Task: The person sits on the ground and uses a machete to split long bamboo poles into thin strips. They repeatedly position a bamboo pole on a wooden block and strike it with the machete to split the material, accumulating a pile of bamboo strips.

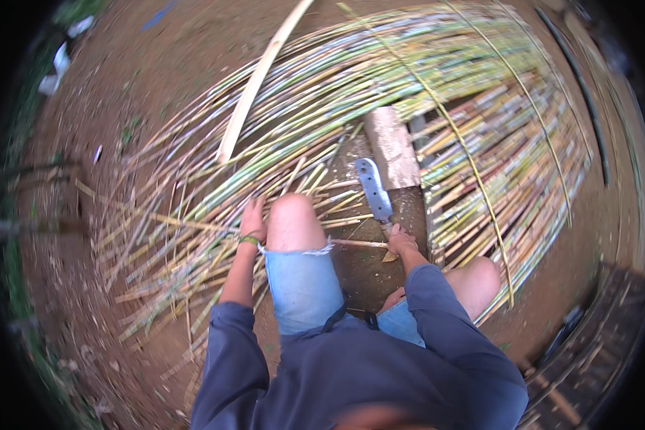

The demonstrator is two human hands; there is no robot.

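My right hand (401, 240) is closed around the handle of a cleaver-like machete (373, 190). Its broad grey blade has several dark holes and points away from me, next to a short log (393, 149). To the left of my bent knee, my left hand (254, 219) closes on a thin cane stalk (201, 226); its fingers are partly blurred. Beyond the knee, a reddish length of cane (358, 243) reaches to just under my right hand and looks like the same stalk. A small dry leaf (390, 256) hangs by that hand.
A loose pile of cane stalks (265, 172) spreads ahead and left. At the right lie cut canes (480, 165) in a wide layer, crossed by long thin poles (473, 154). A pale split plank (258, 82) rests on the pile. A dark pole (580, 93) lies far right.
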